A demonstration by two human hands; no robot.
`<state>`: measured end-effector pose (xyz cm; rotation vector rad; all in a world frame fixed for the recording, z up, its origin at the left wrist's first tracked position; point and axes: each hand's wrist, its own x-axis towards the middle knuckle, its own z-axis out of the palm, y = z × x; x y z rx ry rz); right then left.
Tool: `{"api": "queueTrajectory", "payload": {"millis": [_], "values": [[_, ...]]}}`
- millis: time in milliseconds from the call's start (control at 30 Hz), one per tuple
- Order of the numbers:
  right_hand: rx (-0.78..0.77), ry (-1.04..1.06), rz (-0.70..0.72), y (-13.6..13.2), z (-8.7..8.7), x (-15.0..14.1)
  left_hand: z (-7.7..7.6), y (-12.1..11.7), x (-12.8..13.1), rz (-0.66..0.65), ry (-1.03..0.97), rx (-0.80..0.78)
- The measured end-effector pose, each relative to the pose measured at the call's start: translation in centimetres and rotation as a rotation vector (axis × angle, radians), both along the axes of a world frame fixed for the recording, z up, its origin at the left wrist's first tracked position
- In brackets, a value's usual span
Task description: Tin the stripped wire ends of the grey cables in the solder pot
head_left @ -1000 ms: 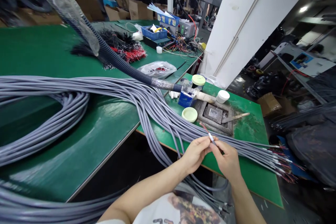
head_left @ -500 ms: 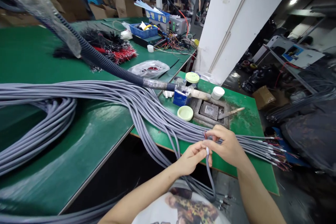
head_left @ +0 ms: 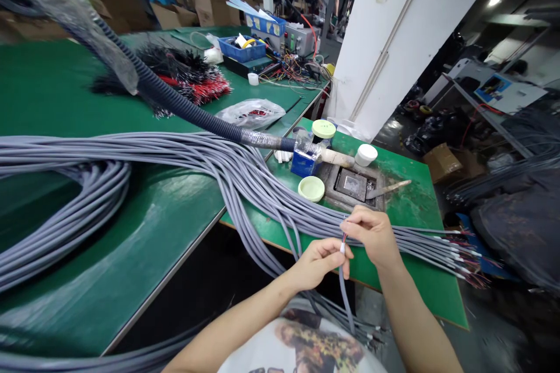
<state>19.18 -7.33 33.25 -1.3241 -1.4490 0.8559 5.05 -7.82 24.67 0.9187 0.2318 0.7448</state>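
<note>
My left hand (head_left: 317,261) pinches a single grey cable (head_left: 345,294) just below its white-sleeved end, and the cable hangs down toward my lap. My right hand (head_left: 371,233) is closed on the thin red wires sticking out of that cable's tip. Both hands hover at the front edge of the small green board (head_left: 406,210), right over the big bundle of grey cables (head_left: 219,169) that runs across both tables to stripped ends (head_left: 464,256) at the right.
Behind the hands sit a grey solder pot (head_left: 355,186) with a blade (head_left: 387,188), pale green lids (head_left: 311,188), a white jar (head_left: 366,154) and a blue box (head_left: 305,162). A black corrugated hose (head_left: 188,108) crosses the green table (head_left: 65,87). A white pillar (head_left: 394,29) stands at right.
My hands turned the cable end from pointing away to upright, so the cable now hangs down. My right hand moved from the sleeve up onto the red wires. The view shifted slightly.
</note>
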Motion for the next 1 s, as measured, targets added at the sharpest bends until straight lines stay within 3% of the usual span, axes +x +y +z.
{"api": "queueTrajectory", "payload": {"millis": [100,167,367,467,567,800,933,1000], "values": [[0.116,0.258,-0.134,0.5,-0.1,1.0,-0.6,0.1,-0.3,-0.035,0.000,-0.043],[0.147,0.232,-0.154,0.5,0.4,2.0,-1.1,0.1,-0.4,-0.051,0.005,-0.079],[-0.037,-0.314,0.337,0.8,2.9,3.4,-1.1,0.5,-1.2,-0.160,-0.016,-0.078],[-0.072,-0.399,0.481,1.5,3.2,2.9,-0.6,0.7,-1.4,-0.215,-0.005,-0.047],[-0.044,-0.326,0.517,1.9,2.5,1.8,-0.5,0.7,-1.3,-0.226,-0.004,-0.030],[0.190,-0.101,0.126,1.4,0.1,-0.7,-1.4,0.6,-1.3,-0.073,-0.005,-0.081],[0.308,0.074,-0.217,1.4,0.8,0.4,-1.8,0.5,-1.4,-0.034,0.021,-0.118],[0.286,0.005,-0.216,1.1,1.3,1.1,-2.0,0.5,-1.4,-0.007,0.017,-0.136]]}}
